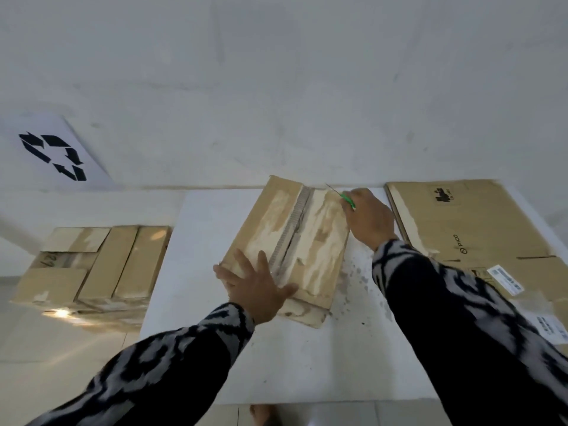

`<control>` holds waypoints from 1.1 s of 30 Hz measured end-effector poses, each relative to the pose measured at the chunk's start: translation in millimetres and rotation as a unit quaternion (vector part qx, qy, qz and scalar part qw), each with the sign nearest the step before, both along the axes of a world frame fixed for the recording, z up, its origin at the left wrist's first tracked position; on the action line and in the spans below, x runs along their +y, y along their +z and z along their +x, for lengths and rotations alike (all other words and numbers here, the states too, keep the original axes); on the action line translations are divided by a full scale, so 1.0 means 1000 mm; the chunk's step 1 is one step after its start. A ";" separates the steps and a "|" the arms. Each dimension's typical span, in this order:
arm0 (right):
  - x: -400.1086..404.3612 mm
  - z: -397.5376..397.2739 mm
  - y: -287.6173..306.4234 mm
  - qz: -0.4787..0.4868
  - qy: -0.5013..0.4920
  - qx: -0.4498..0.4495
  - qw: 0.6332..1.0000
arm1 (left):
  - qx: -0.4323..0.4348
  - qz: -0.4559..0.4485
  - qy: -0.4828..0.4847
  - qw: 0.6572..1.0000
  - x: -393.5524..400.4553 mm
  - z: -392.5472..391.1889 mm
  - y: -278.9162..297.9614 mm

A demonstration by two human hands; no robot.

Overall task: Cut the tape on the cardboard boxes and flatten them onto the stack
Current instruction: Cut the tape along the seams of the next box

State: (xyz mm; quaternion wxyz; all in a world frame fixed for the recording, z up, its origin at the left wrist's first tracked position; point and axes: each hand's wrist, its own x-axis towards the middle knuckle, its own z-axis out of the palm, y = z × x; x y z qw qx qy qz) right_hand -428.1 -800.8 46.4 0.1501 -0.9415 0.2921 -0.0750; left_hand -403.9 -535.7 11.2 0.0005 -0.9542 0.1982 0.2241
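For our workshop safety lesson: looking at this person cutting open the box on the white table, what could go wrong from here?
1. The left hand presses flat on the near end of the box, in line with the centre seam; a cutter pulled along it might reach those fingers.
2. The right hand holds the green cutter at the far corner, blade exposed; a slip could nick something.
3. The box lies askew on the table, so it might swivel under pressure.

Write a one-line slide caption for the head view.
Left hand presses brown cardboard box on white table; right hand holds green-handled cutter.
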 end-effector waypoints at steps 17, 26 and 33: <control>0.020 -0.049 -0.017 0.112 -0.040 0.035 0.992 | -0.027 -0.053 -0.124 0.990 -0.033 0.026 0.001; 0.066 -0.091 -0.030 0.144 -0.157 0.032 0.977 | -0.071 -0.008 -0.289 0.955 -0.029 0.069 0.003; 0.086 -0.114 -0.035 0.166 -0.220 -0.011 0.961 | 0.012 -0.099 -0.306 0.947 0.019 0.016 0.007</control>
